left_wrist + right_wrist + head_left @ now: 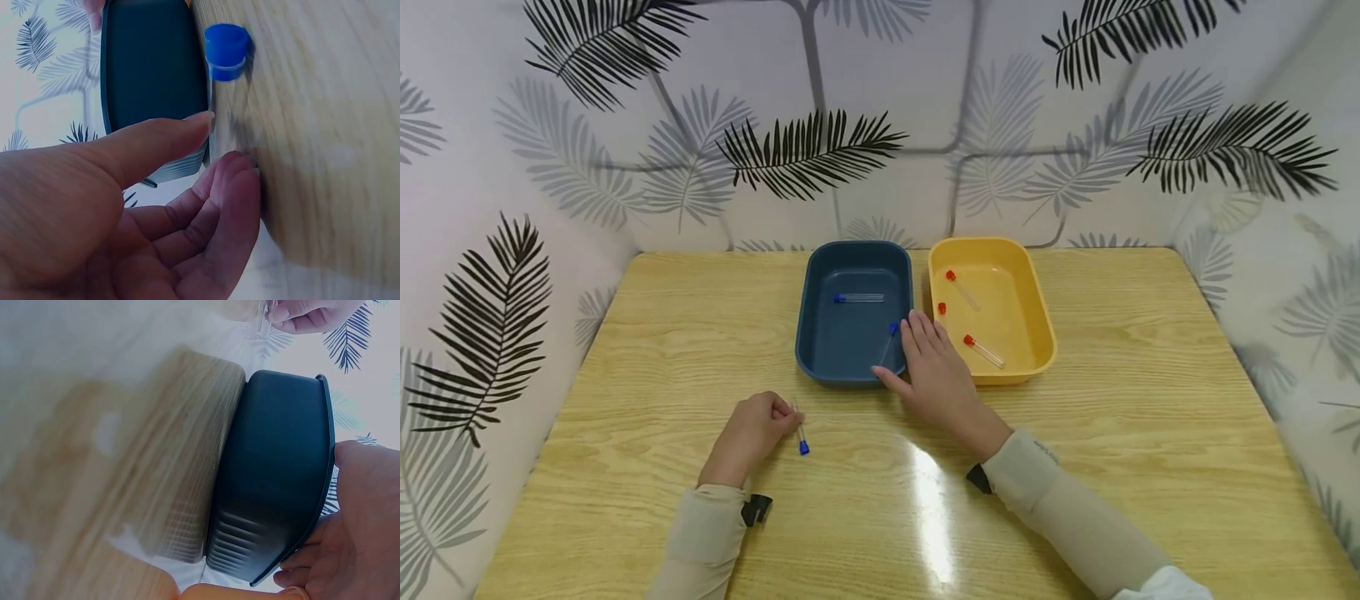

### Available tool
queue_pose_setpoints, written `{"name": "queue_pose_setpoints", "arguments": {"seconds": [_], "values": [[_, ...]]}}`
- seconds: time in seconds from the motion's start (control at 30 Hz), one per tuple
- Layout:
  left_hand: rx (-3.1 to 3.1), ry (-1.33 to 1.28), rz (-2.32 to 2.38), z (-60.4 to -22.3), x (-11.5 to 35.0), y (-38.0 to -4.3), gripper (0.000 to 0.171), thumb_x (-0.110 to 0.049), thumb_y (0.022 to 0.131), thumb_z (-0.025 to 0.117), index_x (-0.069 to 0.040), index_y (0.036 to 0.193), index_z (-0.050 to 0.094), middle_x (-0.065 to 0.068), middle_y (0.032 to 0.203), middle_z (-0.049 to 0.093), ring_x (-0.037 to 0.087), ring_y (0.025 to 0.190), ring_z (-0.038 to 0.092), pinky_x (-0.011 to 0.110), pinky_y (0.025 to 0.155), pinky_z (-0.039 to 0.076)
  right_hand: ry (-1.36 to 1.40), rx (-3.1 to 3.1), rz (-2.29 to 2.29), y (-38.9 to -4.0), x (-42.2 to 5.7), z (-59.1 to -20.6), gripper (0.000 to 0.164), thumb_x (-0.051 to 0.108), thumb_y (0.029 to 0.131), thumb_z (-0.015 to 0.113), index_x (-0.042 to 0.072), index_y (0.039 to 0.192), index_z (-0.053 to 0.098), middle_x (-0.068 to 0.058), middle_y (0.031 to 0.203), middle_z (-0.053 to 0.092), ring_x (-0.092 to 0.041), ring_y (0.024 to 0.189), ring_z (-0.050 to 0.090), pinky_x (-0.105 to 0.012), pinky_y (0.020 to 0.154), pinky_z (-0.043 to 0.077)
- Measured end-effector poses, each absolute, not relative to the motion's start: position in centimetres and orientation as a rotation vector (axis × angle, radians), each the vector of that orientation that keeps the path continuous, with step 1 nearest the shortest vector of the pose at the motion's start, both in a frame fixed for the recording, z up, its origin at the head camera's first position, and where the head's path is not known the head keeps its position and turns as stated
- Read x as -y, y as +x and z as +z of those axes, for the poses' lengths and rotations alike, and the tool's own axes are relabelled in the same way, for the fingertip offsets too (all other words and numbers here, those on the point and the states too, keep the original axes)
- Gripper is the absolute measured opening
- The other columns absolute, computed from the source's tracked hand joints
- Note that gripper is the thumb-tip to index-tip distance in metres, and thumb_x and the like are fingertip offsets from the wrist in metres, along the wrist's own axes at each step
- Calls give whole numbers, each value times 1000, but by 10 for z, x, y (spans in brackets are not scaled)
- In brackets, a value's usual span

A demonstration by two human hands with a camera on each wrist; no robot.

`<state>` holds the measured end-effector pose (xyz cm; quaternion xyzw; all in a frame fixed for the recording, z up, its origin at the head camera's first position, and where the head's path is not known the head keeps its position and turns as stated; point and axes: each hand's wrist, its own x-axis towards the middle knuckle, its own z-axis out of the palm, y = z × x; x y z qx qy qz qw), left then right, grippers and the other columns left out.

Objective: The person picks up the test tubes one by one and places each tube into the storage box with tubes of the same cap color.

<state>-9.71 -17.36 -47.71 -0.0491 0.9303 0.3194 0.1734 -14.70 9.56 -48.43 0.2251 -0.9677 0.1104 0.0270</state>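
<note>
My left hand (758, 427) pinches a clear test tube with a blue cap (804, 447) between thumb and fingertips, low over the wooden table. In the left wrist view the blue cap (225, 51) points away from the fingers. My right hand (942, 379) rests on the near right corner of the dark blue bin (808, 333), fingers mostly straight over its rim. Inside that bin lie two blue-capped test tubes, one tube (861, 297) at the back and another beside my right fingers. The right wrist view shows my thumb at the bin's rim (330, 425).
Close on the right of the blue bin stands a yellow bin (1043, 333). It holds three red-capped test tubes, one tube (985, 351) near its front and one partly hard to make out. A leaf-patterned cloth (880, 200) hangs behind the wooden table (1120, 467).
</note>
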Motion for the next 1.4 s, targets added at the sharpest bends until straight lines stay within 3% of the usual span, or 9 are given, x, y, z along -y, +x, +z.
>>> {"name": "queue_pose_setpoints", "arguments": {"seconds": [0.5, 0.83, 1.17, 1.4], "values": [[-2679, -147, 874, -477, 171, -100, 15, -17, 89, 60, -2, 89, 59, 4, 74, 56, 16, 62, 52, 29, 58, 43, 694, 2988, 330, -147, -94, -484, 88, 67, 91, 25, -3, 144, 27, -18, 151, 17, -27, 140, 11, -39, 112, 6], [-2698, -130, 851, -480, 172, -100, 9, -12, 82, 58, -4, 86, 58, 4, 75, 55, 17, 64, 51, 30, 58, 43, 697, 2984, 329, -148, -95, -485, 88, 66, 91, 27, -4, 144, 26, -18, 151, 18, -27, 140, 11, -40, 112, 6], [-2705, -78, 967, -474, 176, -98, 14, -9, 82, 53, -2, 93, 57, 5, 82, 57, 15, 63, 52, 29, 60, 44, 685, 2985, 319, -147, -95, -483, 87, 66, 91, 27, -4, 144, 27, -18, 151, 19, -27, 140, 14, -39, 112, 7], [-2772, -48, 1010, -464, 178, -99, 18, -14, 86, 53, -3, 99, 58, 5, 88, 58, 16, 72, 53, 30, 66, 46, 686, 2994, 316, -147, -95, -483, 87, 66, 91, 26, -3, 144, 26, -18, 151, 18, -27, 140, 13, -39, 113, 6]]}}
